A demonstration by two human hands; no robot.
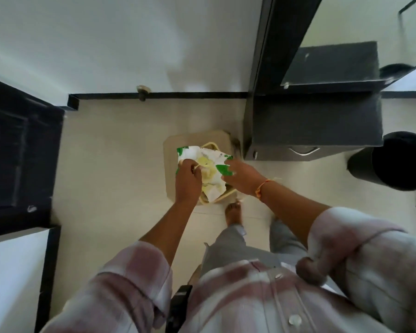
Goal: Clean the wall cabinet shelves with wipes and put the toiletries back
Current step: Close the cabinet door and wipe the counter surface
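A white and green pack of wipes (208, 162) is held low in front of me, above a beige stool (197, 143) on the floor. My right hand (241, 176) grips the pack's right end. My left hand (187, 180) pinches at the pack's top near its yellowish middle. A cream basket (222, 197) shows under the pack, mostly hidden by it. No toiletries can be made out in this view.
A dark wall cabinet (312, 123) with a metal handle hangs at the right, with a glass shelf above it. A black round bin (394, 162) stands at the far right. A dark door or unit (17, 152) fills the left. My bare foot (233, 213) is beside the stool.
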